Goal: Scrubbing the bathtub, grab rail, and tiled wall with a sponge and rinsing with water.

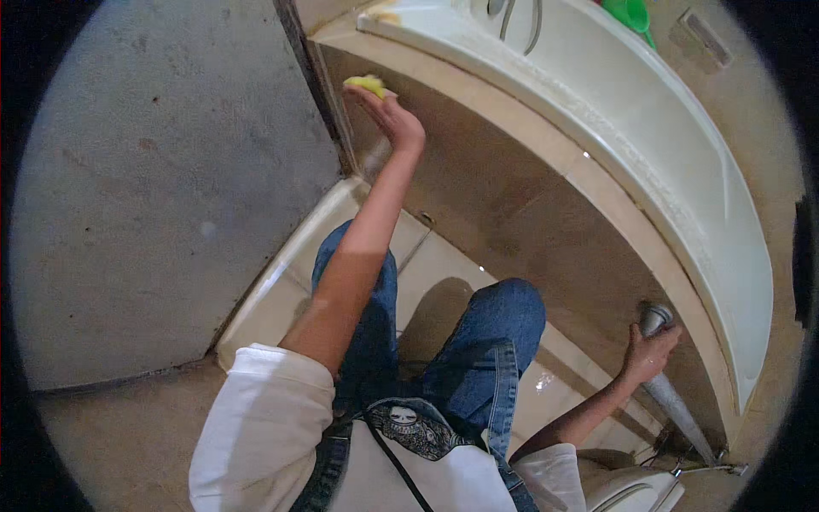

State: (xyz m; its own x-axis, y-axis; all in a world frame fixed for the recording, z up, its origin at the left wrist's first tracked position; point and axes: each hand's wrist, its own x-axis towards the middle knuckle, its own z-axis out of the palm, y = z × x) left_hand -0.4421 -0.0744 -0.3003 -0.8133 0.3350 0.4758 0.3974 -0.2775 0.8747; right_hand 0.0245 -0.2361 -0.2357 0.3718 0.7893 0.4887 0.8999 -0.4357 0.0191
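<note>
My left hand (391, 120) reaches forward with the arm stretched out. It holds a yellow sponge (365, 83) at the far left end of the brown tiled bathtub front (499, 166), close to the corner. Motion blurs the fingers, and the palm side covers part of the sponge. Over on the right, my right hand (647, 357) is wrapped around a grey pipe or bar (672, 403) near its rounded upper end. That pipe slants down to metal fittings (710, 459) at the lower right.
A white bathtub (640, 134) curves along the top right, with a hose (534, 29) and a green plastic dipper (630, 14). The grey wall panel (173, 192) rises at left. Below are pale floor tiles (416, 256), my jeans-clad knees (505, 320) and a white toilet (633, 493).
</note>
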